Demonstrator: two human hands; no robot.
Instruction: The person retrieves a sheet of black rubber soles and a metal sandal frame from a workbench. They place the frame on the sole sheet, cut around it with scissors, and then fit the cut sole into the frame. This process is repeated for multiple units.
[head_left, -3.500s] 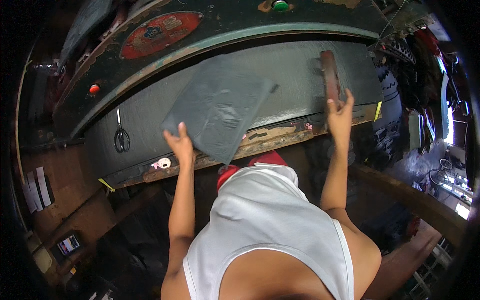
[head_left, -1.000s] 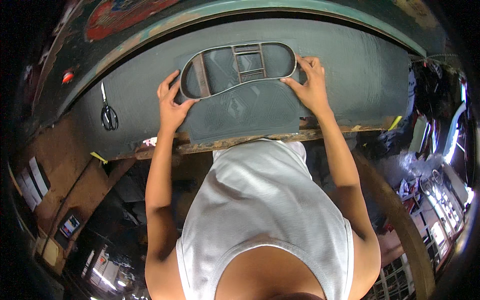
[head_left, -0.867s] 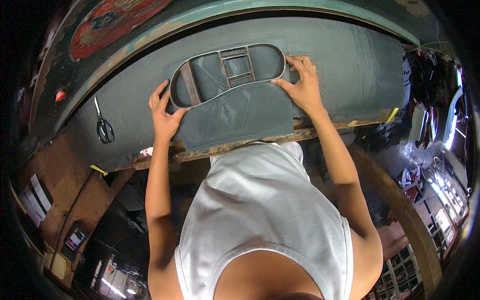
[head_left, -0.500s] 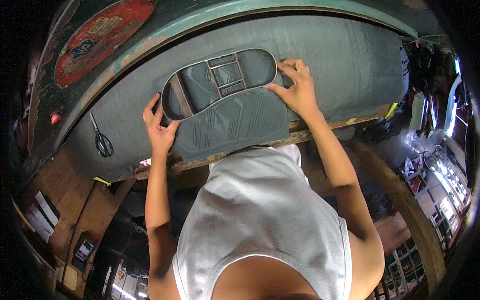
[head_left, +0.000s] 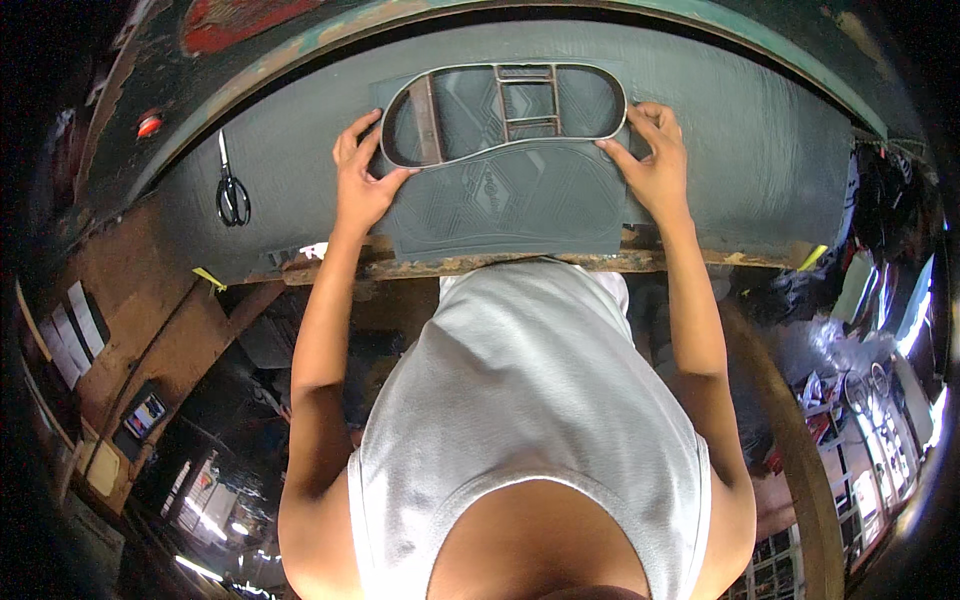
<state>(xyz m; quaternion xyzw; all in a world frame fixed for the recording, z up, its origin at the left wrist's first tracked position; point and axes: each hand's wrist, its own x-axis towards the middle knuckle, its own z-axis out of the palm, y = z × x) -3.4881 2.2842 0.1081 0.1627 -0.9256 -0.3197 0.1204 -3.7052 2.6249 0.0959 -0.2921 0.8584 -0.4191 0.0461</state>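
Note:
A shoe-sole-shaped metal cutting die (head_left: 428, 120), open in the middle with crossbars, lies on a dark grey rubber sheet (head_left: 510, 215) embossed with sole patterns. My left hand (head_left: 362, 180) grips the die's rounded left end, thumb at the near edge and fingers at the outer side. At the opposite end, my right hand (head_left: 655, 165) holds the rim the same way, its thumb near the lower right curve. Part of another embossed sole outline shows on the sheet, nearer to me than the die.
Black-handled scissors (head_left: 233, 200) lie to the left on the grey work surface (head_left: 760, 150). Behind it curves a green machine beam (head_left: 370, 38), with a red knob (head_left: 149, 124) at its left. Yellow strips (head_left: 209, 278) hang at the worn front edge. A phone-like device (head_left: 147, 413) rests lower left.
The whole view has turned, so the bench, scissors and die appear more level and shifted. Both hands remain on the die, which keeps about the same place on the sheet.

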